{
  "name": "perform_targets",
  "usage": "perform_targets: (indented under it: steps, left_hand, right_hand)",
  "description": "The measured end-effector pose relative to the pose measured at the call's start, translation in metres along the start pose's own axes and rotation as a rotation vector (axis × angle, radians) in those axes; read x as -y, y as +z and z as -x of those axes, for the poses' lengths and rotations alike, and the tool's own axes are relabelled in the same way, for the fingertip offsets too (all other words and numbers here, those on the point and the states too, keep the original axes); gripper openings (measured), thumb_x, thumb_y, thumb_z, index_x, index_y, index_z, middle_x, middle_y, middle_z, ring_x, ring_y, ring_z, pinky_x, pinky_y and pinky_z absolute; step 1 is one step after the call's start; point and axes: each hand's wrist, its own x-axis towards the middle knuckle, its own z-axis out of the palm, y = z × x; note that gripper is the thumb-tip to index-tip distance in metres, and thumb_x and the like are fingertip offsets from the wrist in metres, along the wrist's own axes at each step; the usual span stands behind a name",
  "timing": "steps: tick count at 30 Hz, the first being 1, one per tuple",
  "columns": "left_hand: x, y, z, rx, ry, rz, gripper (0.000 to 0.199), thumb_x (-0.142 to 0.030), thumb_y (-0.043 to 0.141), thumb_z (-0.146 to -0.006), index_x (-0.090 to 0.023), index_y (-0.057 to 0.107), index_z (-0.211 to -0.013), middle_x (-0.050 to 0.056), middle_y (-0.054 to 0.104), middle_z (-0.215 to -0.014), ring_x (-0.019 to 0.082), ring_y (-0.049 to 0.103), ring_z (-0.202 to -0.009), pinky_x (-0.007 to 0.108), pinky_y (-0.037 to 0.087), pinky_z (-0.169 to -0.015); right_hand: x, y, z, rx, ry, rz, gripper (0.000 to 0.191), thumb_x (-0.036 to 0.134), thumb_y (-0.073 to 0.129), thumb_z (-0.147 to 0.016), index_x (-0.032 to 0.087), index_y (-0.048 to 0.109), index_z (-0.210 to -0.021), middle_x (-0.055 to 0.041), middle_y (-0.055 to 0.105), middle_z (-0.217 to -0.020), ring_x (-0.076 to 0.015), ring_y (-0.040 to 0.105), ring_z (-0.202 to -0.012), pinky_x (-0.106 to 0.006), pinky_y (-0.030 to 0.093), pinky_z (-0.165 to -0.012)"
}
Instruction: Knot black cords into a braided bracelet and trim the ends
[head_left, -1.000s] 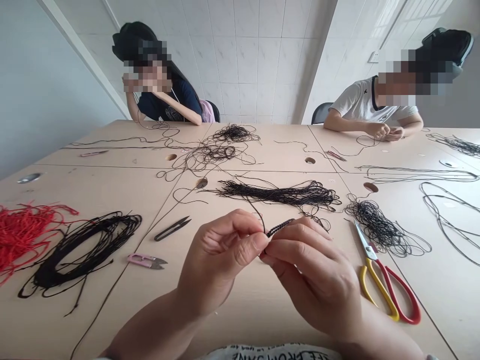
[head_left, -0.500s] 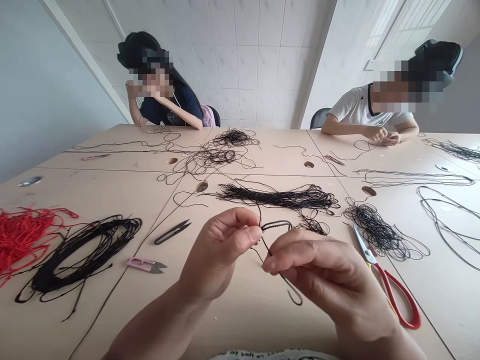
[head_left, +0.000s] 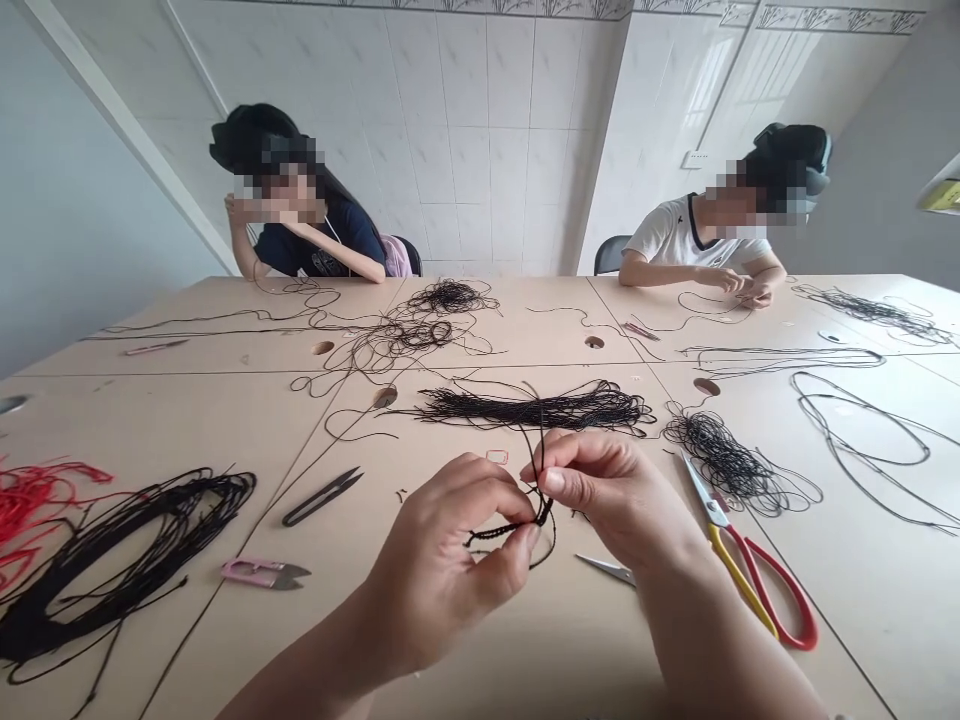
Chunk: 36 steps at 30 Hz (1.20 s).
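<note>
Thin black cord [head_left: 501,532], partly braided, runs between my two hands above the table. My left hand [head_left: 457,560] pinches it between thumb and fingers, with a braided stretch showing inside the curl of the fingers. Thumb and forefinger of my right hand [head_left: 607,490] are closed on the cord just above that spot. Loose ends stick up past the fingertips, and a small loop hangs below them. The exact knot or crossing is hidden by my fingers. Just behind my hands lies a bundle of black braided cords [head_left: 540,408].
Red-and-yellow-handled scissors [head_left: 757,580] lie at right beside tangled black cord [head_left: 724,455]. Black thread snips [head_left: 322,497], pink snips [head_left: 262,573], a black cord coil [head_left: 127,560] and red cords [head_left: 37,505] lie at left. Two people sit across the table handling cord.
My right hand has moved up, now pinching beside the left fingertips. My left hand has turned and curled round the braided part. The view has tilted up and shifted right; a blade tip now shows near my right wrist.
</note>
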Motion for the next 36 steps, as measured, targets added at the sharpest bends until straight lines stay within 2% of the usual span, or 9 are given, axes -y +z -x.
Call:
perform_targets:
  steps: [7,17,20,23,26,29,32,36]
  left_hand:
    - [-0.001,-0.001,-0.001,0.02,-0.087,-0.033,0.017,-0.009,0.056,-0.087,-0.02,0.063,-0.076,-0.006,0.064,-0.071,0.008,0.059,-0.068,0.019,0.045,-0.062]
    - [0.005,-0.001,-0.007,0.137,-0.233,0.074,0.018,-0.007,0.056,-0.082,-0.02,0.057,-0.069,-0.006,0.058,-0.068,0.008,0.051,-0.063,0.018,0.041,-0.06]
    - [0.006,-0.002,-0.008,0.173,-0.304,0.153,0.017,-0.008,0.059,-0.082,-0.02,0.058,-0.07,-0.006,0.058,-0.069,0.009,0.05,-0.065,0.019,0.04,-0.061]
    - [0.009,-0.005,-0.006,0.201,-0.405,0.354,0.014,-0.014,0.064,-0.085,-0.019,0.062,-0.072,-0.005,0.057,-0.068,0.009,0.048,-0.065,0.019,0.04,-0.062]
    - [0.013,-0.006,-0.003,0.1,-0.476,0.653,0.015,-0.026,0.073,-0.089,-0.02,0.069,-0.076,-0.004,0.057,-0.069,0.008,0.049,-0.066,0.017,0.043,-0.063]
    - [0.013,-0.004,0.0,-0.03,-0.504,0.871,0.016,-0.033,0.08,-0.087,-0.022,0.074,-0.078,-0.003,0.06,-0.073,0.007,0.055,-0.067,0.015,0.048,-0.064]
    - [0.011,-0.003,0.002,-0.063,-0.488,0.941,0.011,-0.032,0.082,-0.086,-0.023,0.077,-0.081,-0.003,0.062,-0.075,0.006,0.057,-0.065,0.013,0.05,-0.062]
    - [0.006,-0.005,0.007,-0.036,-0.479,0.914,0.009,-0.032,0.08,-0.088,-0.025,0.079,-0.083,-0.004,0.061,-0.072,0.005,0.056,-0.065,0.011,0.051,-0.064]
  right_hand:
    - [0.0,0.003,0.001,0.043,0.02,-0.04,0.017,0.029,0.091,-0.073,0.021,0.076,-0.073,0.0014,0.065,-0.068,-0.0092,0.057,-0.064,-0.021,0.048,-0.061]
    - [0.001,0.005,0.006,-0.118,-0.16,-0.044,0.013,0.026,0.085,-0.081,0.021,0.075,-0.076,0.001,0.066,-0.073,-0.0058,0.052,-0.062,-0.014,0.044,-0.055]
    - [0.001,0.004,0.005,-0.129,-0.188,-0.021,0.013,0.026,0.085,-0.081,0.021,0.074,-0.075,0.0015,0.065,-0.071,-0.0057,0.052,-0.061,-0.014,0.044,-0.054]
    - [0.002,0.001,0.005,-0.176,-0.209,0.075,0.012,0.03,0.084,-0.082,0.022,0.076,-0.08,0.0007,0.069,-0.076,-0.0058,0.052,-0.057,-0.016,0.043,-0.051]
    - [0.005,0.0,0.01,-0.245,-0.261,0.359,0.013,0.034,0.078,-0.089,0.026,0.078,-0.1,-0.0011,0.075,-0.091,-0.0099,0.064,-0.072,-0.021,0.051,-0.062]
    - [0.01,0.004,0.018,-0.196,-0.343,0.624,0.011,0.033,0.073,-0.095,0.026,0.074,-0.104,0.0001,0.076,-0.099,-0.0127,0.068,-0.092,-0.025,0.054,-0.082]
    - [0.013,0.012,0.026,-0.086,-0.398,0.695,0.012,0.03,0.075,-0.094,0.025,0.069,-0.102,0.0025,0.075,-0.097,-0.0111,0.068,-0.092,-0.023,0.052,-0.084]
    - [0.012,0.021,0.029,-0.069,-0.452,0.652,0.013,0.022,0.075,-0.093,0.024,0.065,-0.101,0.0041,0.072,-0.093,-0.0085,0.067,-0.088,-0.02,0.052,-0.082]
